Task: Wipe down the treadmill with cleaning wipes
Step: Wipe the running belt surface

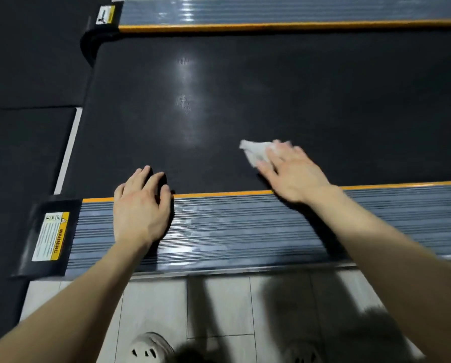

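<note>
Hands well apart: left hand [140, 208] empty, fingers relaxed, resting across near side rail [245, 231] — wet streaks there suggest it is done. Right hand [289, 171], fingers flat, presses wipe [254, 150] onto belt [219, 87] — belt barely begun; far rail [271, 13] probably untouched.

One wide-angle head camera is looking forward and steeply down, riding close above the arms. It is facing across the rail [245, 231] lying under the left hand [140, 208] and the belt [245, 87] stretching beyond the right hand [295, 174]. Behind both wrists, tiles [153, 305] and a shoe [151, 347] are filling the bottom edge.
</note>
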Tool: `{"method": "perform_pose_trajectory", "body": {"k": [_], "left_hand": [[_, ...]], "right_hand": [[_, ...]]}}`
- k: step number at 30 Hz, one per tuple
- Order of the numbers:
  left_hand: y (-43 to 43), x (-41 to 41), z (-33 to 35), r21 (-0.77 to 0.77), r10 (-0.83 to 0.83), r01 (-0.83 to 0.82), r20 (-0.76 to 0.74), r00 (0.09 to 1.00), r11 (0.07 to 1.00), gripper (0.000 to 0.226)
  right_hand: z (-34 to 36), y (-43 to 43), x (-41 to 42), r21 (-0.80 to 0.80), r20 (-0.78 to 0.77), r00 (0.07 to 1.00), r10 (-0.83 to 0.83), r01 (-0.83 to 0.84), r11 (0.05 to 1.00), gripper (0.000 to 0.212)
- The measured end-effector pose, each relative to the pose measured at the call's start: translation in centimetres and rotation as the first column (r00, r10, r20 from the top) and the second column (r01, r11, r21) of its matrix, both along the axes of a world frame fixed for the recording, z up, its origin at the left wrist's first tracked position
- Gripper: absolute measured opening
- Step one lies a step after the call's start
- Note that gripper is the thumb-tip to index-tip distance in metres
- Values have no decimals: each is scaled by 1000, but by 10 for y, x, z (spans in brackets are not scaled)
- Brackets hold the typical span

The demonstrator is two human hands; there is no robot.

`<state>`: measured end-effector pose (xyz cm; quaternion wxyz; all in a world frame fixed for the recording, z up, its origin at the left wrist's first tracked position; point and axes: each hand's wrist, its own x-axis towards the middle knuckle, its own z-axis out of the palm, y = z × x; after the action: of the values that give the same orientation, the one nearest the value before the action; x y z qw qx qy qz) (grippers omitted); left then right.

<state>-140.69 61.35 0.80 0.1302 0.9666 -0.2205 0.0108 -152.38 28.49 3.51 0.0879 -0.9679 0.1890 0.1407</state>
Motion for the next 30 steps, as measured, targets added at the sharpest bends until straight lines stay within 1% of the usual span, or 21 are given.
{"method": "perform_pose_trajectory", "body": {"k": [2,3,4,5,7,9,11,12,13,15,16,17,18,19,20,22,23,25,27,29,30], "left_hand": [[-3,-3,5,84,-10,2,88,996,996,38],[-4,-9,7,159,-6,-12,113,994,987,34],[-8,-14,9,219,-1,-23,109,994,976,32],[-14,-18,13,237,18,-39,86,996,971,33],[-35,-32,22,155,97,-104,56,994,982,37],[-69,-52,29,2,141,-141,30,990,990,42],[-101,-77,26,-25,29,-28,21,999,999,48],[-108,-90,22,16,-39,39,2,999,999,50],[-110,-99,17,47,-74,75,-19,997,996,51],[-110,-99,9,43,-70,71,-21,997,997,50],[-110,-97,7,39,-64,65,-20,998,997,49],[-110,-97,7,49,-56,57,-21,998,997,49],[-110,-97,6,52,-55,56,-21,998,997,48],[-110,-98,4,44,-56,57,-18,998,997,48],[-111,-97,4,34,-52,52,-17,999,998,48],[-112,-97,7,26,-57,57,-8,998,998,48],[-111,-97,7,28,-59,59,-6,998,998,49],[-111,-96,6,29,-53,54,-17,998,998,52],[-111,-96,8,32,-53,54,-34,998,998,55],[-111,-97,7,31,-45,46,-27,999,998,55],[-111,-96,7,30,-47,47,-26,999,998,55]], "right_hand": [[1,-28,-16,-5,-22,938,-345,345,939,94],[1,-27,-21,22,-23,894,-447,447,894,91],[0,-17,-20,47,-11,884,-467,467,883,90],[1,-1,-17,80,8,913,-408,407,910,88],[4,36,-12,151,68,991,-120,108,983,77],[5,54,-11,129,53,990,133,-139,982,73],[14,31,-18,70,25,970,242,-243,968,77],[16,12,-25,34,23,975,223,-224,974,79],[14,-14,-35,11,42,990,137,-138,990,79],[14,-73,-56,-15,51,989,-139,140,990,79],[14,-93,-63,-9,-12,966,-258,258,966,82],[15,-96,-66,9,-73,943,-326,327,945,87],[10,-83,-63,33,-72,940,-333,336,941,91],[4,-61,-56,58,-20,970,-244,244,968,92],[3,-32,-46,100,64,994,-85,79,992,88],[4,19,-28,207,145,959,242,-269,941,73],[10,30,-23,269,109,939,327,-344,900,72],[21,11,-22,328,24,924,381,-367,870,85],[16,-43,-36,234,-24,950,312,-298,925,110],[10,-107,-52,71,-14,1000,21,-20,997,123],[10,-124,-56,29,-11,987,-160,160,987,116]]}}
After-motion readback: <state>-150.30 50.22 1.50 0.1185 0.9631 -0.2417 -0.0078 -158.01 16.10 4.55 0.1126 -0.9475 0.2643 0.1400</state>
